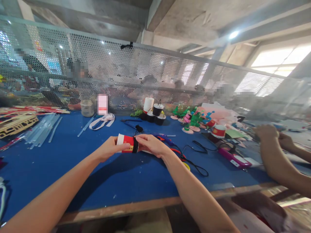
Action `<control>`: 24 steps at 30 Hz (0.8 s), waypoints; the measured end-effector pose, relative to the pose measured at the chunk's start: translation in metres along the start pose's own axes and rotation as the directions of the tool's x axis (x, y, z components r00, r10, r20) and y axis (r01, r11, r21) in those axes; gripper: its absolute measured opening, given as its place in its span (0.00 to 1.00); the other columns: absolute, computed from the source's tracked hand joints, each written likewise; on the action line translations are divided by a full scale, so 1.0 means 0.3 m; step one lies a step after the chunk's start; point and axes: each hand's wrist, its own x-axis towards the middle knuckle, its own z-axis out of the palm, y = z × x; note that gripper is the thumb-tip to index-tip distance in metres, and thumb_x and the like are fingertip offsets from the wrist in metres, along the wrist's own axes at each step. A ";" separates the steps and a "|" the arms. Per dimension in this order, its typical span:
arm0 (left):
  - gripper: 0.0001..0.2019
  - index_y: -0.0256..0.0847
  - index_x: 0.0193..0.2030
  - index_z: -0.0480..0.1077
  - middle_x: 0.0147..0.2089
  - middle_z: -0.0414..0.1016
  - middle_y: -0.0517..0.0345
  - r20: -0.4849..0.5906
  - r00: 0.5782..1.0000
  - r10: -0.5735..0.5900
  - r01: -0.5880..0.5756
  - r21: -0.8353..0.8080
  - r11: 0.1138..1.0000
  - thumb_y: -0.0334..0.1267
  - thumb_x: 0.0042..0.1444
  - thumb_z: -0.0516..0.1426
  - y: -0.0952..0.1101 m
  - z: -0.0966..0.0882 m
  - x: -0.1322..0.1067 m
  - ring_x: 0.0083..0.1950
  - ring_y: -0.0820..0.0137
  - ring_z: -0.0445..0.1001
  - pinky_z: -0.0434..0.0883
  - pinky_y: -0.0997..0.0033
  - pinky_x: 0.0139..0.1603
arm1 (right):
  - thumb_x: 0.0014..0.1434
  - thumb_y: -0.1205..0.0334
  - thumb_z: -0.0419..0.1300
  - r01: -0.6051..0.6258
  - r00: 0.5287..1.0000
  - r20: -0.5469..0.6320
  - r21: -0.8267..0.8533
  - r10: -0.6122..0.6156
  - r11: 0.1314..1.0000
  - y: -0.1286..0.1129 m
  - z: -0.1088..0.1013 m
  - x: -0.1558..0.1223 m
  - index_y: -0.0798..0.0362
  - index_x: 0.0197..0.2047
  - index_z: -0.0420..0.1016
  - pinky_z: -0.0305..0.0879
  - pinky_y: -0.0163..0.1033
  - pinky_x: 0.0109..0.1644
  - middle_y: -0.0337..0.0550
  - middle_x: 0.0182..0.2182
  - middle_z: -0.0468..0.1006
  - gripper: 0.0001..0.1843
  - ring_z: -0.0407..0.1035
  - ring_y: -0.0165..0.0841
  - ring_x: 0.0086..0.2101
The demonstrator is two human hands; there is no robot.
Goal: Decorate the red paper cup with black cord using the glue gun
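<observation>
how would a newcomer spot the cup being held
Find the blue table, then the left hand and right hand above it. Between them is a red-and-white cup held sideways. Unlike the upright cup farther right, it has a black band round one end.

glare fr. window (269, 60) upper rt, shadows on table (150, 186) (soft), edges blurry

On the blue-topped desk (145, 191), translucent plastic sticks (41, 131) lie left of a clear glass jar (86, 109) and a looped white ribbon (110, 120); behind stands a grey perforated metal screen (109, 61).
</observation>
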 end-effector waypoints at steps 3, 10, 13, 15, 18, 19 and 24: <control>0.18 0.33 0.28 0.73 0.26 0.75 0.54 0.043 0.992 -0.122 0.128 -0.197 0.972 0.44 0.32 0.65 0.005 -0.006 0.003 0.27 0.72 0.70 0.66 0.74 0.30 | 0.49 0.57 0.60 0.057 0.996 -0.059 -0.235 -0.073 0.970 0.001 0.011 -0.001 0.58 0.44 0.70 0.65 0.38 0.40 0.45 0.36 0.75 0.20 0.69 0.31 0.35; 0.16 0.33 0.21 0.70 0.18 0.70 0.60 -0.076 0.988 -0.132 0.123 -0.116 0.986 0.44 0.30 0.65 -0.012 0.023 0.000 0.21 0.76 0.65 0.60 0.76 0.24 | 0.57 0.43 0.43 0.258 0.964 0.050 -0.432 -0.262 0.864 0.020 0.040 0.003 0.59 0.45 0.70 0.59 0.42 0.51 0.51 0.44 0.73 0.30 0.66 0.36 0.45; 0.16 0.34 0.17 0.66 0.15 0.65 0.64 -0.124 0.987 -0.105 0.102 -0.029 0.994 0.44 0.29 0.65 -0.018 0.042 -0.002 0.18 0.78 0.61 0.57 0.76 0.22 | 0.57 0.41 0.38 0.313 0.937 0.017 -0.480 -0.348 0.820 0.034 0.068 0.006 0.59 0.44 0.70 0.57 0.41 0.53 0.52 0.44 0.72 0.33 0.65 0.35 0.47; 0.16 0.35 0.15 0.64 0.13 0.62 0.66 -0.155 0.983 -0.099 0.103 0.018 0.995 0.44 0.28 0.64 -0.021 0.051 -0.001 0.17 0.79 0.57 0.54 0.77 0.20 | 0.58 0.42 0.37 0.355 0.913 0.007 -0.505 -0.407 0.787 0.037 0.082 0.006 0.57 0.42 0.71 0.58 0.39 0.51 0.51 0.43 0.73 0.31 0.66 0.34 0.45; 0.16 0.35 0.15 0.63 0.12 0.60 0.67 -0.175 0.980 -0.090 0.104 0.072 0.992 0.45 0.28 0.64 -0.024 0.053 0.001 0.17 0.80 0.55 0.53 0.77 0.20 | 0.58 0.47 0.43 0.302 0.902 -0.067 -0.606 -0.426 0.736 0.016 0.063 0.006 0.57 0.35 0.72 0.62 0.37 0.42 0.48 0.35 0.76 0.24 0.69 0.33 0.37; 0.16 0.36 0.15 0.63 0.13 0.60 0.67 -0.175 0.981 -0.087 0.103 0.084 0.991 0.45 0.29 0.63 -0.026 0.051 0.003 0.17 0.79 0.56 0.53 0.77 0.20 | 0.57 0.49 0.46 0.242 0.902 -0.123 -0.650 -0.414 0.720 0.001 0.040 0.007 0.57 0.33 0.72 0.63 0.36 0.39 0.47 0.32 0.76 0.22 0.69 0.32 0.34; 0.16 0.36 0.15 0.62 0.14 0.60 0.66 -0.203 0.979 -0.035 0.069 0.162 0.984 0.48 0.33 0.60 -0.042 0.034 0.017 0.18 0.78 0.57 0.55 0.76 0.22 | 0.53 0.56 0.53 -0.197 0.800 -0.471 -0.791 -0.371 0.580 -0.082 -0.171 0.003 0.56 0.33 0.72 0.61 0.33 0.31 0.43 0.26 0.75 0.12 0.69 0.31 0.29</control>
